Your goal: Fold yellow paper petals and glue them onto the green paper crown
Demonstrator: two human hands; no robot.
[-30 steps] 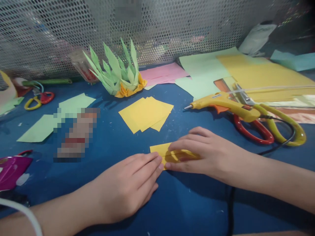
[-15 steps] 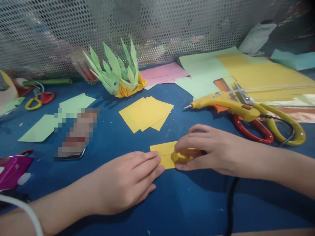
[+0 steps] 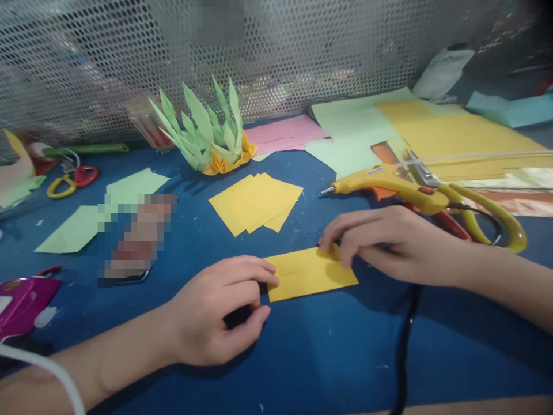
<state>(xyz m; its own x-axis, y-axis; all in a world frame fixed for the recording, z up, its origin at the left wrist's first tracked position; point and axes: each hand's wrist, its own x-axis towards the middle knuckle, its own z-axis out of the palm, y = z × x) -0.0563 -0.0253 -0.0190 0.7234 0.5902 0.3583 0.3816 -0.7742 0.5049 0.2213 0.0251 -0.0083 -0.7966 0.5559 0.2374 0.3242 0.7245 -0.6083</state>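
A folded yellow paper rectangle (image 3: 310, 273) lies flat on the blue table (image 3: 328, 351) in front of me. My left hand (image 3: 220, 308) rests at its left edge, fingers curled, the fingertips pressing the paper's left end. My right hand (image 3: 384, 242) pinches the paper's upper right corner between thumb and fingers. A stack of yellow paper squares (image 3: 254, 202) lies just beyond the folded piece.
A yellow glue gun (image 3: 389, 185) and large yellow-and-red scissors (image 3: 479, 222) lie to the right, with a black cord (image 3: 401, 346) running toward me. A green and orange paper flower (image 3: 207, 135) stands by the mesh wall. Coloured sheets (image 3: 432, 127), small scissors (image 3: 69, 180), green paper pieces (image 3: 73, 229).
My right hand has lifted off the paper's middle and moved to its upper right corner, leaving the folded rectangle uncovered. My left hand's fingers have curled in at the left edge.
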